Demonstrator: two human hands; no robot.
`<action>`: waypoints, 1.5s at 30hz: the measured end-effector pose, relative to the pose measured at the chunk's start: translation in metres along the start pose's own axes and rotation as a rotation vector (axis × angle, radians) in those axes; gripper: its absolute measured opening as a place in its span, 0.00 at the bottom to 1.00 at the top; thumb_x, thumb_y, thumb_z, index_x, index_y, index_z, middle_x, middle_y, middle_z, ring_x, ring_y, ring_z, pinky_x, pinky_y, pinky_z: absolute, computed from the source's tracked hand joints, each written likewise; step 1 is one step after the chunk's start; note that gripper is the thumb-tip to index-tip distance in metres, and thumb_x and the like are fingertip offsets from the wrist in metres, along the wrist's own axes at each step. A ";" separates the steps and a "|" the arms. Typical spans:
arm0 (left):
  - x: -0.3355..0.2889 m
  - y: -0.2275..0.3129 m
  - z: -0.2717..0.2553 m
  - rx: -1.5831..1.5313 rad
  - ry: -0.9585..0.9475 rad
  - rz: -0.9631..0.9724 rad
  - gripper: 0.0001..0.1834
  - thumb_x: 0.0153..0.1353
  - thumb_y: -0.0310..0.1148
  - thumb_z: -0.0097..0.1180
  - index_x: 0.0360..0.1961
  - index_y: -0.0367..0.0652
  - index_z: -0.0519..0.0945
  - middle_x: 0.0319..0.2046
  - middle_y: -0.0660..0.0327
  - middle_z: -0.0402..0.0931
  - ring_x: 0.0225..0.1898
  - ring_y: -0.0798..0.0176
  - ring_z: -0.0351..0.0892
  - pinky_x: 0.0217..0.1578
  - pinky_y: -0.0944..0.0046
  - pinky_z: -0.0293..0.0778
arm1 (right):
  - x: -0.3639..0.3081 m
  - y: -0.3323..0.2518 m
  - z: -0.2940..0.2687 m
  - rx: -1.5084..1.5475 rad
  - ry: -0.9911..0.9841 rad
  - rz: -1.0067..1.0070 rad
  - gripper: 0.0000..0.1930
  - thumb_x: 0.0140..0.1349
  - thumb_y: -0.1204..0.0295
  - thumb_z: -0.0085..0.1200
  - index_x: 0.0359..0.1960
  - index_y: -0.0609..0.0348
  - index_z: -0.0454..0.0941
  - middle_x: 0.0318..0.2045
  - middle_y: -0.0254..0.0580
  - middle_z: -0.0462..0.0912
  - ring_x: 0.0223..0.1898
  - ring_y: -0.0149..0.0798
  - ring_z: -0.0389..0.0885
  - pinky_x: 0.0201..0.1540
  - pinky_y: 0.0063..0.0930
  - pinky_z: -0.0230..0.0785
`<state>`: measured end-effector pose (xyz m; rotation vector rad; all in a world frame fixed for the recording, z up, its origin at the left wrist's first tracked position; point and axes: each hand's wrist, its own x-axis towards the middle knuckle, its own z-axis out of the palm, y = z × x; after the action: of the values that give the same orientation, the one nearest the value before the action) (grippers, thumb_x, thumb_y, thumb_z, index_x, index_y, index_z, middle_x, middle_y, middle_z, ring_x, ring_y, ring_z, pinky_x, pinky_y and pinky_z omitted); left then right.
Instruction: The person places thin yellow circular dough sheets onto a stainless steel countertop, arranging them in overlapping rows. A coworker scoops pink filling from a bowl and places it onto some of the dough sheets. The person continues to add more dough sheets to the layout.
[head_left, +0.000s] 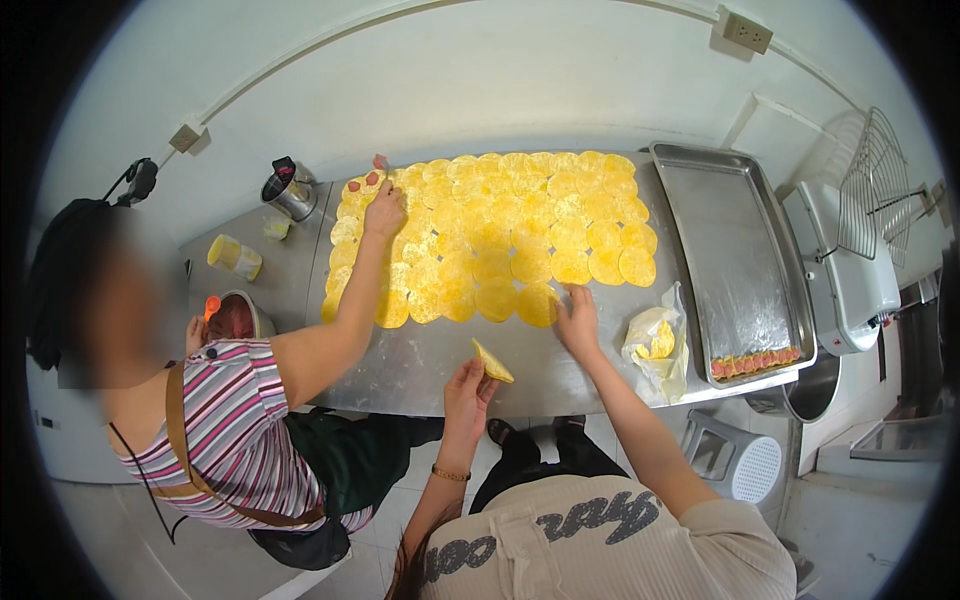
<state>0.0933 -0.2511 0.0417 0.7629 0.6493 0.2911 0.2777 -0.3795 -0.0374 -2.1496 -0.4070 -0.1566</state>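
Note:
My left hand [469, 388] is closed on a small stack of thin yellow dough rounds [493, 362], held tilted above the front edge of the steel table. Rows of overlapping yellow dough rounds [490, 225] cover the middle of the table. At their near edge, my right hand [577, 325] is beside the nearest dough round [538, 305], thumb and fingers apart, holding nothing that I can see. Whether its thumb touches that round is hard to tell. On the far left rounds lie a few dabs of pink filling [372, 179].
At left, a co-worker's hand [385, 210] holds a small tool with pink filling, beside a filling bowl [235, 316]. A metal tray [735, 240] with filled pieces lies right. Crumpled wrapping [660, 340] sits near the front edge; a grey stool [750, 468] stands below.

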 end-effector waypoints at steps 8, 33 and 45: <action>-0.001 -0.004 0.007 -0.041 -0.045 -0.028 0.09 0.61 0.33 0.54 0.39 0.40 0.75 0.35 0.64 0.76 0.36 0.72 0.76 0.39 0.72 0.75 | -0.019 0.002 -0.001 -0.139 -0.204 -0.258 0.17 0.49 0.77 0.55 0.44 0.63 0.76 0.49 0.49 0.69 0.50 0.49 0.66 0.51 0.37 0.63; 0.016 -0.005 0.035 0.146 -0.057 -0.012 0.10 0.60 0.33 0.55 0.38 0.38 0.75 0.35 0.63 0.76 0.37 0.70 0.76 0.39 0.69 0.76 | -0.045 -0.086 -0.040 0.746 -0.443 0.317 0.07 0.57 0.74 0.55 0.32 0.67 0.80 0.28 0.37 0.81 0.32 0.25 0.76 0.36 0.20 0.68; 0.027 0.012 0.028 0.235 -0.002 0.044 0.09 0.59 0.32 0.56 0.37 0.39 0.76 0.33 0.64 0.74 0.36 0.71 0.75 0.37 0.71 0.75 | 0.010 -0.005 -0.032 0.925 -0.024 0.616 0.07 0.60 0.71 0.50 0.37 0.62 0.72 0.33 0.39 0.79 0.34 0.35 0.78 0.37 0.28 0.70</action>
<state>0.1314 -0.2455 0.0540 1.0029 0.6724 0.2564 0.2867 -0.4007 -0.0124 -1.2697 0.1754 0.3492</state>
